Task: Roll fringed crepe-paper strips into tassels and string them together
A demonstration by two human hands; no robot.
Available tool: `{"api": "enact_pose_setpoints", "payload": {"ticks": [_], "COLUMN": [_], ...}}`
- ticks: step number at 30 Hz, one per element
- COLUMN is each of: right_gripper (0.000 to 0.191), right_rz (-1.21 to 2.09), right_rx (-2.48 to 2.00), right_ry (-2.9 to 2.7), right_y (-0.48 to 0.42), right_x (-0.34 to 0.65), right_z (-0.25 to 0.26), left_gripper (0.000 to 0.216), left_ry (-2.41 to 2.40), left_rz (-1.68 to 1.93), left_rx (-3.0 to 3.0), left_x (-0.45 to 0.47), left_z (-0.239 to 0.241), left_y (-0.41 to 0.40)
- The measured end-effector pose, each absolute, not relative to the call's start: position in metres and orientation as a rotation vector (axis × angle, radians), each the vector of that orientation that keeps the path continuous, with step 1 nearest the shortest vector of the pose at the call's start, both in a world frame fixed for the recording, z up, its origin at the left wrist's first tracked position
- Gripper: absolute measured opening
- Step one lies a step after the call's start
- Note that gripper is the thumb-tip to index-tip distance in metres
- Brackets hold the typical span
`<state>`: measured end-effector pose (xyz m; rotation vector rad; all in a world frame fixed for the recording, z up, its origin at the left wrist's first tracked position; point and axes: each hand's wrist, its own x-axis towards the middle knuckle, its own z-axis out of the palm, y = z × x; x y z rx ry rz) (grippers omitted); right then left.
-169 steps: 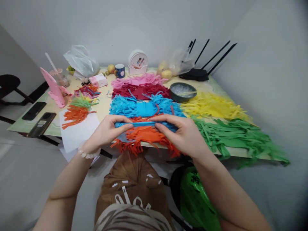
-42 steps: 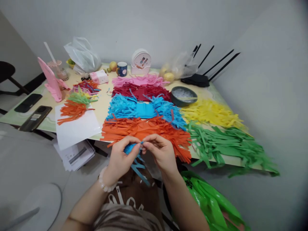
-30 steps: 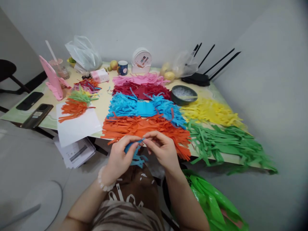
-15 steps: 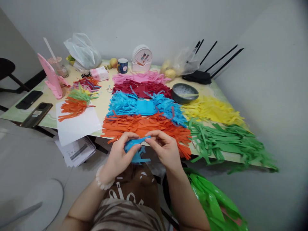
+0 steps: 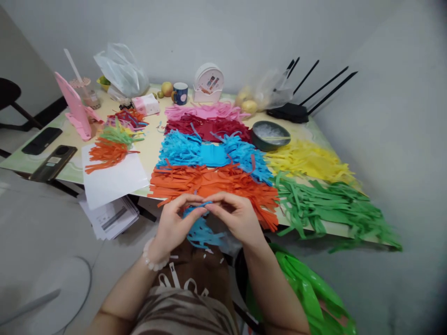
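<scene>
A strip of blue fringed paper point(image 5: 202, 232) hangs between my hands, its cut ends dangling over my lap. My left hand point(image 5: 178, 218) pinches its top edge between thumb and fingers. On the other side my right hand point(image 5: 233, 214) is closed on the same edge, fingertips almost meeting the left ones. Just beyond my fingers lies a bundle of orange fringed paper point(image 5: 209, 181) at the table's front edge. Behind it are stacks of blue fringed paper point(image 5: 213, 155), dark red fringed paper point(image 5: 209, 129) and pink fringed paper point(image 5: 209, 111).
Yellow fringe point(image 5: 314, 163) and green fringe point(image 5: 335, 204) spread to the right, beside a dark bowl point(image 5: 256, 139). A white sheet point(image 5: 104, 190) carries small colourful tassels point(image 5: 108, 151). Two phones point(image 5: 54, 162), a mug point(image 5: 180, 94) and a router point(image 5: 289, 113) also stand or lie there.
The blue fringed paper's top has been gathered narrower, and its strips now hang lower. My right fingers have moved slightly left, closer to my left fingers.
</scene>
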<state>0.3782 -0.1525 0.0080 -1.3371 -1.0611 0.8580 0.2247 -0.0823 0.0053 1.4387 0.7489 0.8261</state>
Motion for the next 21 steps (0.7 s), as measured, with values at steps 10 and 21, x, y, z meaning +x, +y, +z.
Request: {"api": "enact_pose_setpoints", "payload": {"ticks": [10, 21], "right_gripper": [0.012, 0.016], "right_rz": [0.659, 0.773], "right_rx": [-1.308, -1.281], "right_ry": [-1.143, -0.936], "right_y": [-0.147, -0.138], "right_x": [0.37, 0.36], "right_z": [0.018, 0.003], "left_gripper": [0.027, 0.042], "left_ry": [0.492, 0.819], "left_rz": [0.601, 0.697], "left_rx": [0.773, 0.872], "left_x": [0.232, 0.168], "left_z": [-0.013, -0.011], "left_y": [-0.077, -0.055]}}
